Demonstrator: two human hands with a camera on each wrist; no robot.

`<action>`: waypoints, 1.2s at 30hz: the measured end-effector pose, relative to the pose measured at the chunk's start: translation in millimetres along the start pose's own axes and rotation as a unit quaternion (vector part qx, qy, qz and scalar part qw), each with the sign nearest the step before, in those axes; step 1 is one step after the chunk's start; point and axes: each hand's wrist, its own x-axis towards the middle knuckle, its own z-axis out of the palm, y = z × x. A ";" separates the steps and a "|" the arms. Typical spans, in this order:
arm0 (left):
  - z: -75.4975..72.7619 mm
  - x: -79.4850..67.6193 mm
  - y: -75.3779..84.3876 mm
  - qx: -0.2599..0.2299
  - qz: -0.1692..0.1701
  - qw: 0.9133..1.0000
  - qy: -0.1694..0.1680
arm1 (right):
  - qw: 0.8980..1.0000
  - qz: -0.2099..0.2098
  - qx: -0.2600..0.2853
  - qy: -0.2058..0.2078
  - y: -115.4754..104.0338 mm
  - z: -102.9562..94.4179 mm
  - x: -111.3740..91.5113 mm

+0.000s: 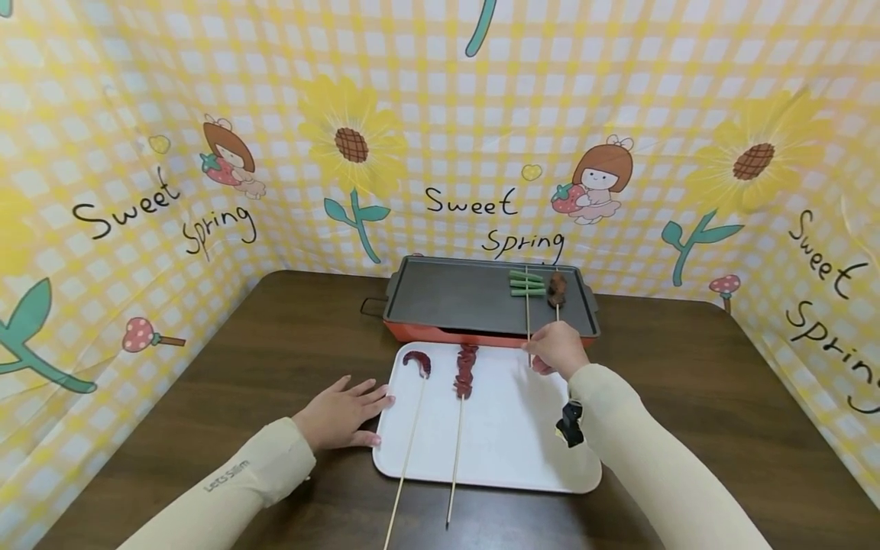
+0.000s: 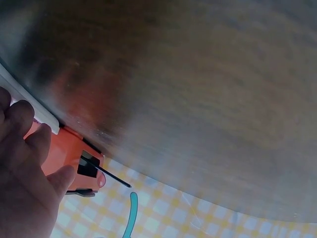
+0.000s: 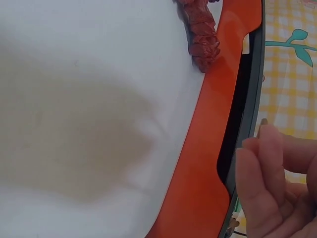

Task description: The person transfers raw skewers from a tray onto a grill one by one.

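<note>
My right hand (image 1: 558,349) is over the tray's far right edge. Its fingertips pinch the lower stick of a skewer of green vegetable pieces (image 1: 527,284), whose food end is over the griddle (image 1: 454,294). A browned meat skewer (image 1: 557,290) lies beside it, its stick running behind the hand. In the right wrist view a short stick end (image 3: 264,121) pokes out from the fingers. My left hand (image 1: 341,412) lies with fingers spread, its tips at the left rim of the white tray (image 1: 509,451). On that tray are a dark red curled piece on a skewer (image 1: 416,363) and a red meat skewer (image 1: 464,373).
The griddle has an orange base (image 1: 419,333) and a wire handle (image 1: 371,307) at its left. Both skewer sticks on the tray stick out past its near edge. A checked cloth (image 1: 440,137) walls the brown table (image 1: 227,367) at the back and sides.
</note>
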 end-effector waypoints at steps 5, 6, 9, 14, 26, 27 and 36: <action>1.1 -1.3 0.4 -0.009 0.001 1.000 -0.001 | 1.000 0.000 -0.016 0.005 -0.5 2.6 -5.6; 1.5 -1.4 0.2 -0.009 -0.001 1.000 0.000 | 1.000 -0.001 -0.018 0.004 -0.7 4.0 -7.6; 2.8 -1.5 -0.5 -0.003 0.002 1.000 0.001 | 0.999 -0.010 -0.029 -0.008 -1.2 10.3 -14.9; 2.1 -2.5 -0.7 -0.001 0.004 1.000 0.004 | 0.998 -0.031 -0.056 -0.030 -4.3 27.1 -28.5; 2.5 -1.0 -1.8 -0.001 0.007 1.000 0.012 | 0.985 -0.067 -0.008 -0.159 -1.0 76.5 -68.9; 1.9 -1.0 -1.6 -0.002 0.007 1.000 0.013 | 0.983 -0.063 -0.001 -0.171 -0.3 79.2 -72.3; -1.3 -0.8 0.8 -0.016 0.005 1.000 0.009 | 0.965 -0.021 0.033 -0.258 4.1 96.3 -94.1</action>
